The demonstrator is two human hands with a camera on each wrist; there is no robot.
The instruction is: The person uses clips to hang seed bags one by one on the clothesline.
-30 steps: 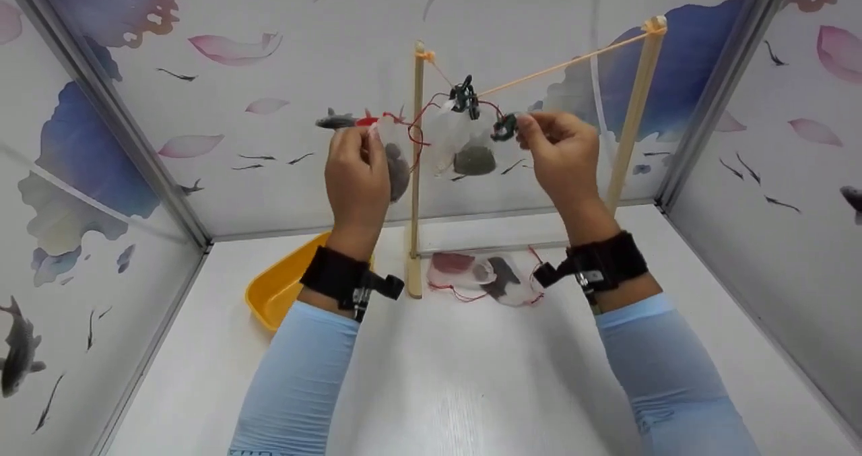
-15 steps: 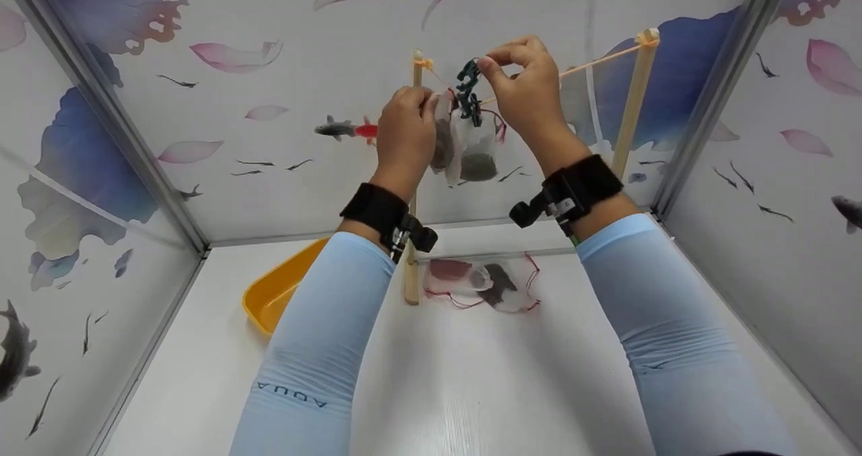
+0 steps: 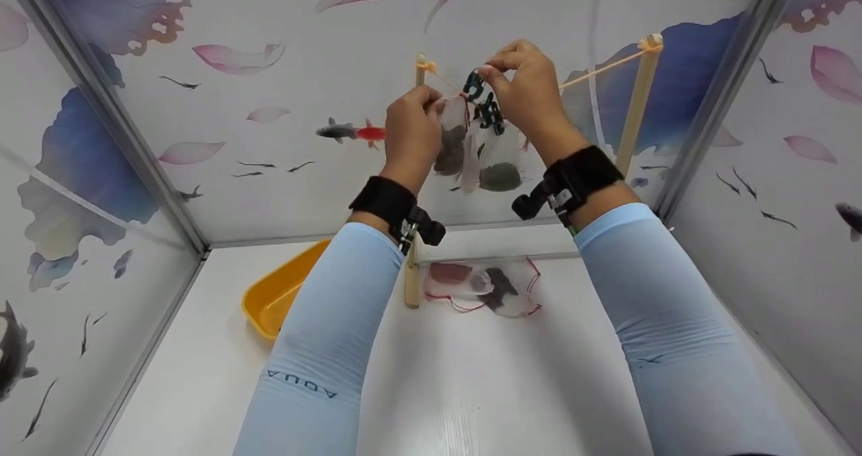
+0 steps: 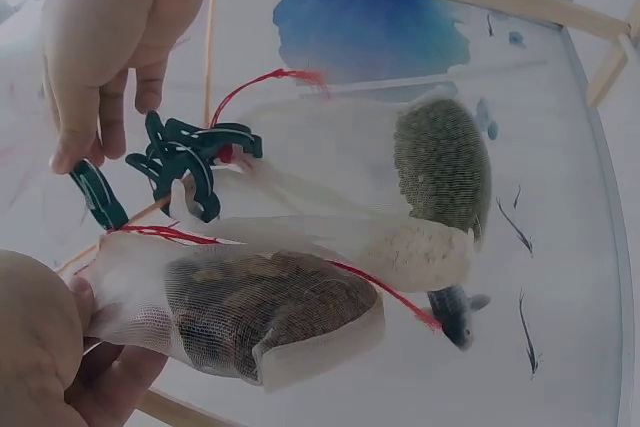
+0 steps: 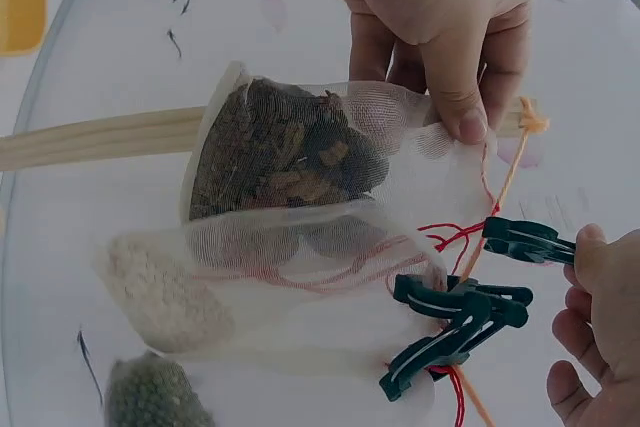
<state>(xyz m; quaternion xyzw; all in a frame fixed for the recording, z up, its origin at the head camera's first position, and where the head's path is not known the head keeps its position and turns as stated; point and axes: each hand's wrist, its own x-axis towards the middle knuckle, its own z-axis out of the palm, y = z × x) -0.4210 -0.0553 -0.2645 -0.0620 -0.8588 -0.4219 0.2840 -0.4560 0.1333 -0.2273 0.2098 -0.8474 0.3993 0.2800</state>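
Note:
My left hand (image 3: 411, 129) pinches the top of a white mesh drawstring bag (image 5: 290, 147) with brown dried pieces in it, holding it up against the orange string (image 3: 599, 71). Between thumb and fingers, my right hand (image 3: 532, 89) grips a dark green spring clip (image 5: 525, 242). The clip's jaws sit at the string, right by that bag's top edge and red drawstring. Just beside it, more green clips (image 5: 470, 312) fasten other mesh bags to the string. One hanging bag (image 4: 440, 162) has green contents, another (image 4: 420, 252) pale ones.
The string runs between two wooden posts (image 3: 638, 106). On the white table below lie a mesh bag with reddish contents (image 3: 451, 274) and one with dark contents (image 3: 498, 287). A yellow tray (image 3: 252, 308) stands at left, partly behind my left sleeve. Printed panels (image 3: 269, 173) enclose the table.
My left hand has carried the brown-filled bag right and up to the string. My right hand has brought the clip up and left to it. The hanging bags have shifted slightly right.

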